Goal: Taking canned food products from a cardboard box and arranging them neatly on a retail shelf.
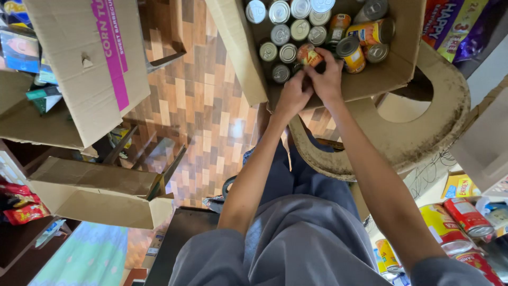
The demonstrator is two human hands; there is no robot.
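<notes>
Both my hands reach into an open cardboard box (241, 53) that holds several tin cans. My left hand (292, 95) and my right hand (326, 74) are closed together around one orange-labelled can (309, 55) at the near side of the box. Silver-topped cans (288, 32) stand upright in rows behind it, and a few orange and yellow cans (365, 34) lie on their sides to the right. The box rests on a round, worn stool seat (423, 132).
A large cardboard box with a pink stripe (90, 58) and a smaller open box (100, 193) sit at the left. Red and yellow cans (460, 222) are stacked at the lower right. The floor has brown patterned tiles (206, 106). Colourful packets (455, 21) hang at top right.
</notes>
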